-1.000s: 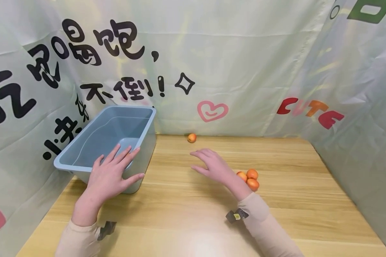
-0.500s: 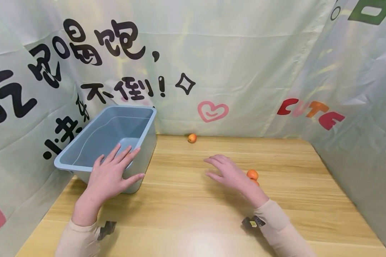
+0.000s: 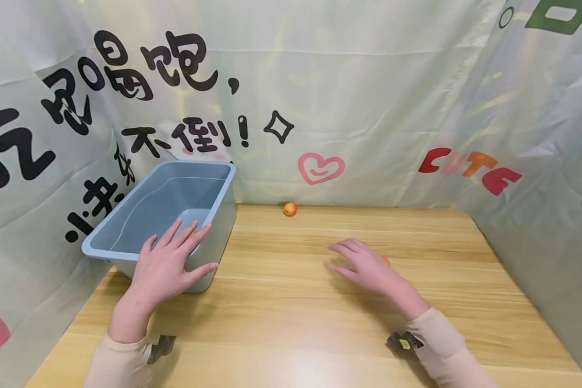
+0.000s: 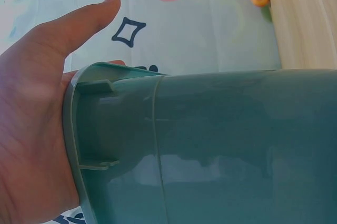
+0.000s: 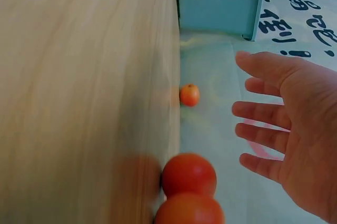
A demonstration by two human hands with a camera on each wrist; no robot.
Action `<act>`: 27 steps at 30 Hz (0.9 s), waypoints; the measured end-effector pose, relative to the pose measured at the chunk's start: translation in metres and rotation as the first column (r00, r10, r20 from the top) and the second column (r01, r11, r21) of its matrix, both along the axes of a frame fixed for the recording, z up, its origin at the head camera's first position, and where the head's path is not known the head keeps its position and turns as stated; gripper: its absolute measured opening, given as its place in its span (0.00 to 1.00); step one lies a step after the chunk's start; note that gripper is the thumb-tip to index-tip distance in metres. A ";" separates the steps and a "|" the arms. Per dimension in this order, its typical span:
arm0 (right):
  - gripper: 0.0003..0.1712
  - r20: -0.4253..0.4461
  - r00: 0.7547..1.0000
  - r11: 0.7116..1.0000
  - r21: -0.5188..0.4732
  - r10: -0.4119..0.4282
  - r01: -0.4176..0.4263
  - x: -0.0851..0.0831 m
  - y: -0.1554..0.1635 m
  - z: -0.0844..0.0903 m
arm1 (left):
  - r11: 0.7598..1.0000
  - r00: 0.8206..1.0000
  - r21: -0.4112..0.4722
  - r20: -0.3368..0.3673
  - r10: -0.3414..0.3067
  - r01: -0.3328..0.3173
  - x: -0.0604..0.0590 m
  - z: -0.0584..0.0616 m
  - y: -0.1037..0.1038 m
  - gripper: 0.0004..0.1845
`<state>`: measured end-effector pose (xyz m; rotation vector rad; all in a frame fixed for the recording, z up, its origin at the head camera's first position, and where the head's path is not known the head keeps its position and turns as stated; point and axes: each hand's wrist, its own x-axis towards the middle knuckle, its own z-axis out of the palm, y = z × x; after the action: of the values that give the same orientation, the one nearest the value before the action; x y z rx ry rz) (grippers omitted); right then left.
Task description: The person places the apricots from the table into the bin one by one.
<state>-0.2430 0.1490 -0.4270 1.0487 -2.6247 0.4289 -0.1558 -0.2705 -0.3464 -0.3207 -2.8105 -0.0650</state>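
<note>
My left hand [image 3: 160,269] rests on the front rim of the blue plastic tub [image 3: 99,251], fingers spread and straight over its opening. In the left wrist view the palm lies against the tub's rim, with the thumb apart. My right hand [image 3: 368,267] hovers over the table, holding nothing, its fingers loosely bent and pointing left. Just behind it peeks a small round orange fruit [image 3: 387,261], mostly covered by the hand in the head view. The right wrist view shows two such fruits, a farther one [image 5: 188,175] and a nearer one [image 5: 189,212], below the palm.
Another orange fruit [image 3: 290,209] sits by the back edge of the wooden table [image 3: 291,323]. Printed cloth [image 3: 359,97] hangs along the back and both sides. A small orange patch shows between the left hand's fingers, inside the tub.
My right hand has moved right and slightly toward me, now covering most of the fruit group that was visible beside the wrist. The left hand and the tub have stayed put.
</note>
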 end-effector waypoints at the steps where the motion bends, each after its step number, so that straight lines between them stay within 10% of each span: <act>1: 0.28 0.006 1.000 1.000 0.012 -0.005 0.005 0.001 0.003 0.000 | 1.000 1.000 0.001 -0.003 -0.001 0.001 0.000 0.000 0.000 0.44; 27: 0.29 0.066 0.994 0.987 0.143 -0.086 0.076 0.003 0.045 -0.006 | 1.000 1.000 -0.006 -0.001 0.003 -0.003 0.000 -0.001 0.000 0.44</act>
<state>-0.2399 0.1941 -0.4333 0.9809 -2.7852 0.2722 -0.1563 -0.2700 -0.3474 -0.3179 -2.8102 -0.0564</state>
